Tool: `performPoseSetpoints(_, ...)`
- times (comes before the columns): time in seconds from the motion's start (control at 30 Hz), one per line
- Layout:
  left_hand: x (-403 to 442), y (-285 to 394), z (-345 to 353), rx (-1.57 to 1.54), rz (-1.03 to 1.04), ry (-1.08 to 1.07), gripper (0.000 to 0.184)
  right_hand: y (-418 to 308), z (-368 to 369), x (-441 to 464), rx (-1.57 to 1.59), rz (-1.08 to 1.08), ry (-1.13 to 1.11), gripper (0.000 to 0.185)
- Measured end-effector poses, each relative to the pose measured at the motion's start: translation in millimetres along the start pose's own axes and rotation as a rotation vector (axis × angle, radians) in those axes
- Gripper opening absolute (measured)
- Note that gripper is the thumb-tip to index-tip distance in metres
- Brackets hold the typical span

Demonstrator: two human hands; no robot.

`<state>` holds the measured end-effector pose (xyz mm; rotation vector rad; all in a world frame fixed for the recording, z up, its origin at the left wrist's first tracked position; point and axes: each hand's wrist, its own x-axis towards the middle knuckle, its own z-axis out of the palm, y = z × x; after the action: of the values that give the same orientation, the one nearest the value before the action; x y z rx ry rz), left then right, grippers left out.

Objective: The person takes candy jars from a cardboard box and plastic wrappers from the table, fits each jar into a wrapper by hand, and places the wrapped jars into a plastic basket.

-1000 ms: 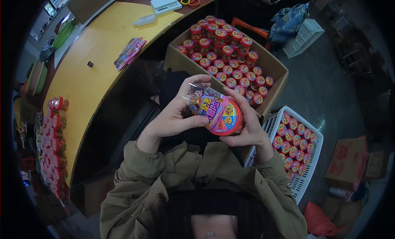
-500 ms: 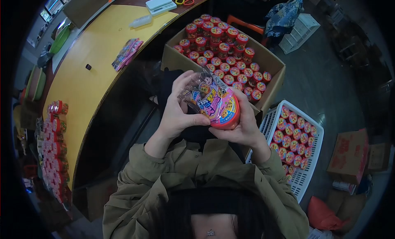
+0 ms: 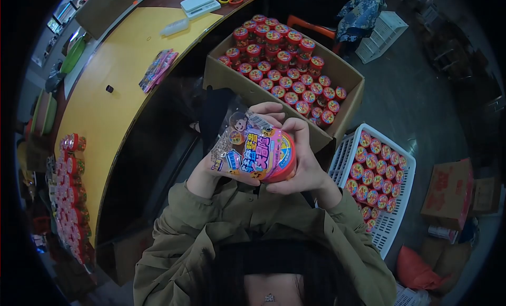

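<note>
A red plastic jar (image 3: 289, 170) sits at the right end of a clear printed bag (image 3: 247, 150), held in front of my chest. My right hand (image 3: 308, 171) is closed around the red end, with the thumb on the near side and the fingers over the far side. Wrapped behind the bag, my left hand (image 3: 203, 174) supports it from the left; its fingertips show past the far edge, while the palm is mostly hidden. The bag's loose, see-through end points up and left.
A cardboard box (image 3: 345, 124) of red-lidded jars stands ahead. To the right is a white basket (image 3: 399, 221) with more jars. The curved yellow table (image 3: 121, 116) bears flat printed bags (image 3: 158, 70), a small dark cap (image 3: 109, 89), a bottle (image 3: 175, 27) and bagged jars (image 3: 71, 200).
The bag and jar have come lower and to the left, and the printed face has turned more towards me. My left hand has slid behind the bag; its thumb no longer lies across the front.
</note>
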<state>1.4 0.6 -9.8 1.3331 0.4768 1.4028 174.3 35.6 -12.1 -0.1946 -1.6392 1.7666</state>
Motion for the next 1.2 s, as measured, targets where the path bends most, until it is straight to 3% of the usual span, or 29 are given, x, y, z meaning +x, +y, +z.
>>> performPoseSetpoints(0.13, 4.7, 4.4, -3.9, -0.001, -0.006, -0.042, 0.088, 2.2, 3.4, -1.8, 0.212, 0.013, 0.027, 0.085)
performPoseSetpoints(0.3, 2.3, 22.7, 2.1, 0.113, -0.177, 0.039, 0.098, -5.2, -2.4, 0.0, 0.075, 0.084, 0.019, 0.076)
performPoseSetpoints(0.33, 3.3, 17.0, -5.1, 0.226, -0.100, -0.037, 0.100, -2.1, -2.6, -1.6, 0.037, 0.057, 0.015, 0.075)
performPoseSetpoints(0.43, -3.1, 10.0, -5.0, 0.085, -0.183, -0.022, 0.113, -3.8, -7.2, -3.2, 0.011, 0.122, -0.067, 0.074)
performPoseSetpoints(0.47, -5.6, 9.9, 4.9, -0.013, -0.270, 0.106, 0.116, -3.2, -4.5, -3.5, 0.250, 0.230, -0.096, 0.089)
performPoseSetpoints(0.5, -3.0, 4.0, 4.0, 0.038, -0.145, 0.105, 0.114, -5.1, -2.3, -2.9, 0.392, 0.305, -0.105, 0.086)
performPoseSetpoints(0.53, -2.8, 10.7, 10.5, -0.080, -0.218, 0.125, 0.111, -4.5, -0.9, -3.5, 0.449, 0.344, -0.083, 0.086)
performPoseSetpoints(0.57, 0.5, 17.1, 19.8, -0.128, -0.282, 0.156, 0.110, -2.4, 1.0, -3.7, 0.433, 0.291, -0.041, 0.080)
performPoseSetpoints(0.67, 2.1, 21.2, 24.8, -0.174, -0.413, 0.173, 0.110, -18.3, -5.1, -6.3, -0.057, 0.319, 0.063, 0.068)
performPoseSetpoints(0.73, -0.3, 20.9, 29.0, -0.093, -0.366, 0.336, 0.109, -22.6, -5.0, -7.8, -0.089, 0.327, 0.090, 0.070)
performPoseSetpoints(0.8, -5.4, 10.6, 15.5, -0.119, -0.344, 0.216, 0.112, -15.1, -3.8, -8.2, -0.116, 0.336, 0.099, 0.073)
performPoseSetpoints(0.87, -5.9, 4.1, 22.9, -0.162, -0.291, 0.184, 0.113, 6.4, -0.9, -10.8, 0.394, 0.446, -0.054, 0.080)
performPoseSetpoints(0.9, -7.3, 2.1, 28.9, -0.201, -0.279, 0.233, 0.113, 6.1, 8.6, -10.7, 0.576, 0.354, -0.009, 0.084)
performPoseSetpoints(0.97, -10.5, 0.2, 36.5, -0.278, -0.255, 0.330, 0.113, 2.5, 7.9, -11.1, 0.580, 0.370, 0.030, 0.087)
performPoseSetpoints(1.03, -11.6, 2.2, 29.5, -0.296, -0.317, 0.289, 0.112, -6.9, 4.0, -10.1, 0.583, 0.385, 0.067, 0.089)
performPoseSetpoints(1.1, -12.0, 5.8, 27.8, -0.211, -0.446, 0.309, 0.112, -18.2, -4.7, -10.5, 0.080, 0.467, 0.060, 0.096)
performPoseSetpoints(1.2, -10.7, -5.4, 28.9, -0.216, -0.378, 0.289, 0.112, -17.6, -10.0, -9.0, 0.255, 0.549, -0.028, 0.090)
